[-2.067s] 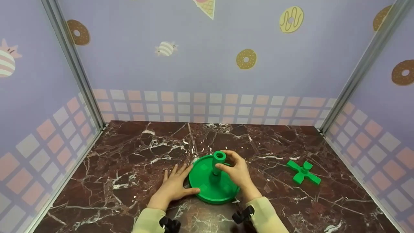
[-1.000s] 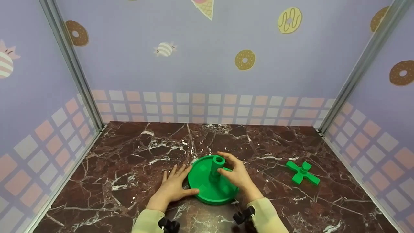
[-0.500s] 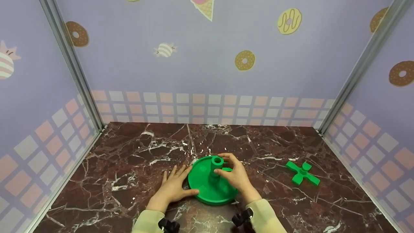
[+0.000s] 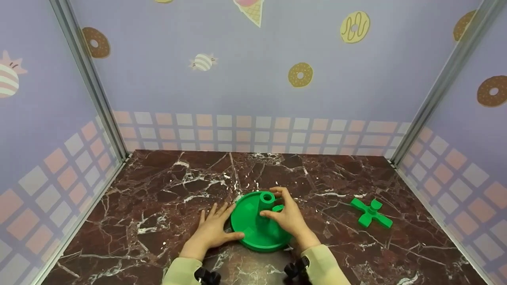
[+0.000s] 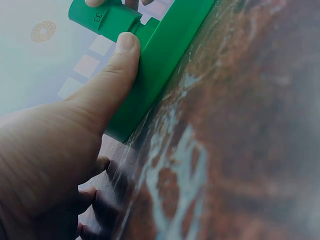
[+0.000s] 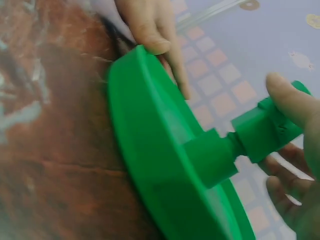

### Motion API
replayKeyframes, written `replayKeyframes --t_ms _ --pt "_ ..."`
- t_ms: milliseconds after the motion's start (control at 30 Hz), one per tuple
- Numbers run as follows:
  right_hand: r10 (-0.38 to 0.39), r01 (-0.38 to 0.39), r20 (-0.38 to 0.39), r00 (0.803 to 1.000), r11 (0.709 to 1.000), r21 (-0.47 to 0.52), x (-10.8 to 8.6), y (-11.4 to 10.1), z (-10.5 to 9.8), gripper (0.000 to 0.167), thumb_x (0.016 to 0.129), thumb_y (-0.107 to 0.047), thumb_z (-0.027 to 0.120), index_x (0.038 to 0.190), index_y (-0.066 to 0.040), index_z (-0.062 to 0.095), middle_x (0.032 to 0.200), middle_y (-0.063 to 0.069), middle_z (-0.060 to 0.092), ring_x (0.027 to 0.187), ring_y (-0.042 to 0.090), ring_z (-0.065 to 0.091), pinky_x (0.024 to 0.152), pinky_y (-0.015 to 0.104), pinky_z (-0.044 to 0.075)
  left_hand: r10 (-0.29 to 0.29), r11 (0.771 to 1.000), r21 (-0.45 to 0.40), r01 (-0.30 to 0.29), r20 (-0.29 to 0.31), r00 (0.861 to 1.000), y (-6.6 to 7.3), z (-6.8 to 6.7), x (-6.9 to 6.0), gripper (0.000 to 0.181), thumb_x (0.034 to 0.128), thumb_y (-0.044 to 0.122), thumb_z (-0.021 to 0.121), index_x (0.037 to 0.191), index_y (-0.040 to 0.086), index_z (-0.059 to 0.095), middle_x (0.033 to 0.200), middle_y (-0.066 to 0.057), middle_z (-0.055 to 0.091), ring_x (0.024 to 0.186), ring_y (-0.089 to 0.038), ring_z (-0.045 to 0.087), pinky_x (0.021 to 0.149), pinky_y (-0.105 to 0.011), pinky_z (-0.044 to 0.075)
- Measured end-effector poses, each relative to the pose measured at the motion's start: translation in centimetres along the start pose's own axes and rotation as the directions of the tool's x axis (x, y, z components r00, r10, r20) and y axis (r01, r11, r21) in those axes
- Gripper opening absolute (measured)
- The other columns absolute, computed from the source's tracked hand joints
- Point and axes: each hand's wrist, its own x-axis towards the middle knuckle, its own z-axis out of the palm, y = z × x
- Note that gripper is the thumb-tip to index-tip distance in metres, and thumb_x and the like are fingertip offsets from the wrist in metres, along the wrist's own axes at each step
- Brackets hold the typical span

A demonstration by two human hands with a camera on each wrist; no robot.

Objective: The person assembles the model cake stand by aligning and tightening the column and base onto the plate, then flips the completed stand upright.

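While the green tube (image 4: 266,204) stands roughly upright over the central stub (image 6: 210,157) of the round green dish (image 4: 245,223), between the two hands, a narrow neck (image 6: 234,144) shows at the joint; seating the tube appears to be the step in hand. The right hand (image 4: 291,217) grips the tube between thumb and fingers. The left hand (image 4: 214,230) is unclenched, thumb on the dish rim, other fingers spread beside it. The next move would call for tube and stub in line, downward pressure, and the left hand bracing the dish. Right of the right hand, apart from the dish, a cross-shaped piece (image 4: 370,213) limits sideways travel on the surface (image 4: 130,206). Room extends ahead of both hands to the back wall (image 4: 253,83) and leftward to the side wall (image 4: 35,107); the near edge is out of view.
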Motion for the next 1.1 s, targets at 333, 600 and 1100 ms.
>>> replayKeyframes --t_ms 333,600,1100 --pt "-0.06 -0.012 0.238 0.97 0.958 0.288 0.4 0.7 -1.3 0.069 0.095 -0.003 0.071 0.156 0.001 0.038 0.151 0.027 0.051 0.142 0.047 0.048 0.12 0.055 0.04 0.011 1.0 -0.009 -0.011 -0.013 1.0 0.1 -0.1 -0.1 0.106 0.0787 0.069 0.076 0.164 0.022 0.032 0.169 -0.018 0.03 0.159 -0.048 0.012 0.123 -0.075 0.0" --pt "-0.037 -0.01 0.189 0.981 0.971 0.238 0.4 0.6 -0.9 0.055 0.097 -0.002 0.068 0.149 -0.003 0.05 0.146 0.023 0.057 0.139 0.043 0.053 0.117 0.058 0.042 0.009 1.0 -0.003 -0.009 -0.012 1.0 -0.1 0.1 0.0 0.106 0.0785 0.07 0.075 0.164 0.023 0.032 0.169 -0.017 0.029 0.159 -0.048 0.011 0.124 -0.074 0.0" --pt "0.016 -0.01 -0.08 0.997 0.997 0.076 0.0 0.3 1.3 0.057 0.079 -0.019 0.088 0.122 -0.01 0.052 0.115 0.011 0.068 0.112 0.03 0.065 0.098 0.051 0.053 0.001 1.0 0.004 -0.001 -0.004 1.0 -0.1 0.0 -0.1 0.106 0.0786 0.072 0.074 0.164 0.024 0.032 0.17 -0.016 0.029 0.16 -0.046 0.01 0.124 -0.074 0.0"
